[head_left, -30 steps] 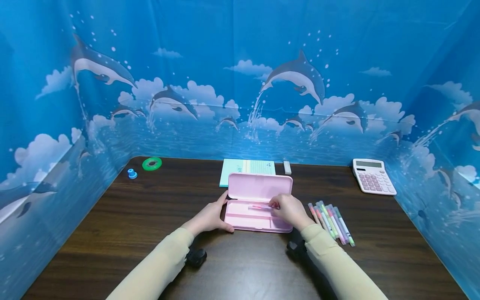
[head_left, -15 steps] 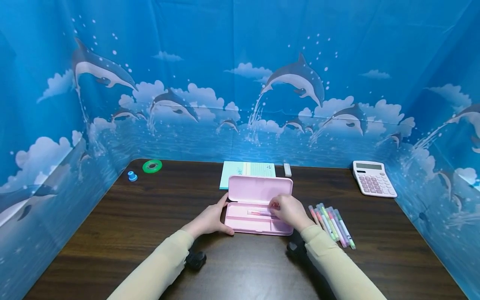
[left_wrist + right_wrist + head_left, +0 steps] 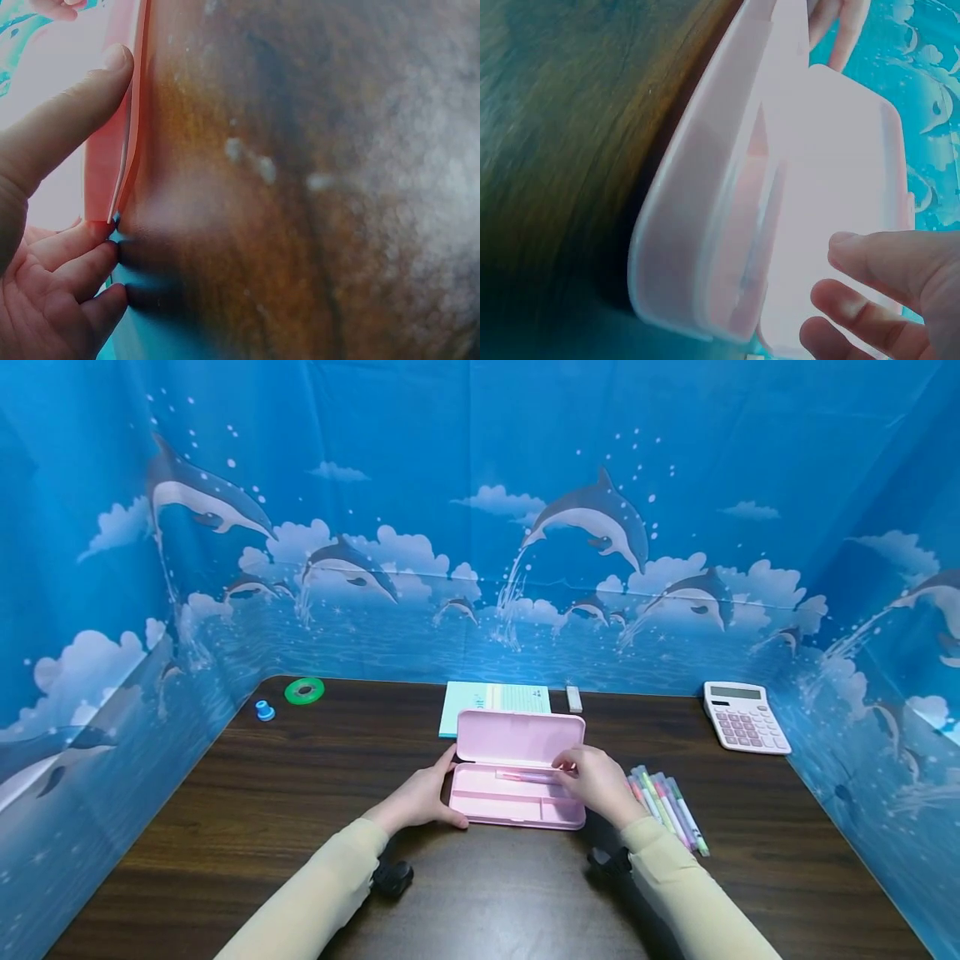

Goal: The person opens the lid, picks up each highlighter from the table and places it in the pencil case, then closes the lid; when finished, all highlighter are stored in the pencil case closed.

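A pink pencil case (image 3: 491,808) lies with its lid (image 3: 517,737) raised, in the middle of the table. My left hand (image 3: 420,795) grips its left end, the thumb along the front edge and the fingers round the far side, as the left wrist view also shows. A slim marker pen (image 3: 525,777) with a pinkish end lies lengthwise in the long back compartment. Over the right end of the case is my right hand (image 3: 597,783); in the right wrist view its fingertips (image 3: 847,300) are apart with nothing between them. Several coloured marker pens (image 3: 667,810) lie beside the right hand, partly hidden by it.
Behind the lid lies a pale green notebook (image 3: 465,702) with a white eraser (image 3: 573,697) to its right. A calculator (image 3: 746,717) sits at the back right. Green tape (image 3: 303,691) and a small blue object (image 3: 264,710) are at the back left.
My right hand has let go of the marker pen in the case and shifted a little to the right. The left hand keeps its hold on the case.
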`<control>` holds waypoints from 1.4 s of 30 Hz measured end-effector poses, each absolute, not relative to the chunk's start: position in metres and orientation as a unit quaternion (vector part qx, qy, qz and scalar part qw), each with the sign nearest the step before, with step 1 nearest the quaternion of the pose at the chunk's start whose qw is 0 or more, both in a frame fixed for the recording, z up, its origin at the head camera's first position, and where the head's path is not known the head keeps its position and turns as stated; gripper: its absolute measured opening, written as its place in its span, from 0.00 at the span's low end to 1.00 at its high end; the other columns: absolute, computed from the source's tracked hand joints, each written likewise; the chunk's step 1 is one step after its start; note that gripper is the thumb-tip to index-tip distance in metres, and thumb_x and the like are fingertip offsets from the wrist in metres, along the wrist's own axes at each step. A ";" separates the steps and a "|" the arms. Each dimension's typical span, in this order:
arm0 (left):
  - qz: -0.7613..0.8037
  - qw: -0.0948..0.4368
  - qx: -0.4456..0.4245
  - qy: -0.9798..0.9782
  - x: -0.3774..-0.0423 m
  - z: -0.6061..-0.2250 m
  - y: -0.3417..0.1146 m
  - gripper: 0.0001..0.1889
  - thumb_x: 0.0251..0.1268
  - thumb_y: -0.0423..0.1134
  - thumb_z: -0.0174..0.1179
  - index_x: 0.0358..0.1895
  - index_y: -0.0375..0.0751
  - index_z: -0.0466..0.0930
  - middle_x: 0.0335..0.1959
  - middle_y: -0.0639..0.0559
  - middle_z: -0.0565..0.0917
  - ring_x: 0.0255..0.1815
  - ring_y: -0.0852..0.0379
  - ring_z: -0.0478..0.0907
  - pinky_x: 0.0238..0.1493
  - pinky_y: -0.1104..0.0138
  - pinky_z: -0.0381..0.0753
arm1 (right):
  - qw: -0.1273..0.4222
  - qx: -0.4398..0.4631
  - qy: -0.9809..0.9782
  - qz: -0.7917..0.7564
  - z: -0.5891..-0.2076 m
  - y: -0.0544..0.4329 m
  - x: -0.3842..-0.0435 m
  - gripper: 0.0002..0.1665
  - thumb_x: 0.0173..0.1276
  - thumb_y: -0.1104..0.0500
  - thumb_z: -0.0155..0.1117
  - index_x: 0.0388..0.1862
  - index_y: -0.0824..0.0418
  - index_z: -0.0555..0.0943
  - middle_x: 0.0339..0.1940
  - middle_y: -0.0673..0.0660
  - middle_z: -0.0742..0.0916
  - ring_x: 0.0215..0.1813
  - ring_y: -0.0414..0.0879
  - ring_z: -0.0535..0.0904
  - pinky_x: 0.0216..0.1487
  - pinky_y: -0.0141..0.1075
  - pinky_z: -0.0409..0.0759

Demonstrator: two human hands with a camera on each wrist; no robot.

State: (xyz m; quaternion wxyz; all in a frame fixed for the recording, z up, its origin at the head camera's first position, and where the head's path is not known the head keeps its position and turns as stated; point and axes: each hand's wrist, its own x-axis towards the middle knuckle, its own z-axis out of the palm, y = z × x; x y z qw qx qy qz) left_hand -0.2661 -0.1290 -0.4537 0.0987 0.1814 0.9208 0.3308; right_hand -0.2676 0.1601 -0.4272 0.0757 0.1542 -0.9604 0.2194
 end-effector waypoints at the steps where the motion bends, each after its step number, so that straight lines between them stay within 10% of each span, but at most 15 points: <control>1: 0.332 0.097 0.183 0.920 -0.266 -0.454 -0.129 0.66 0.35 0.52 0.79 0.76 0.40 0.40 0.66 0.42 0.71 0.65 0.48 0.69 0.66 0.52 0.64 | 0.082 0.155 -0.959 0.221 -0.426 0.163 -0.267 0.06 0.56 0.59 0.72 0.34 0.57 0.86 0.29 0.50 0.83 0.30 0.42 0.74 0.34 0.36 0.76; 42: 0.323 0.098 0.183 0.923 -0.268 -0.455 -0.130 0.67 0.37 0.53 0.78 0.76 0.38 0.39 0.67 0.40 0.69 0.66 0.45 0.68 0.64 0.50 0.65 | 0.058 0.031 -0.977 0.205 -0.428 0.304 -0.225 0.11 0.59 0.64 0.67 0.40 0.70 0.84 0.35 0.64 0.86 0.32 0.49 0.79 0.39 0.49 0.80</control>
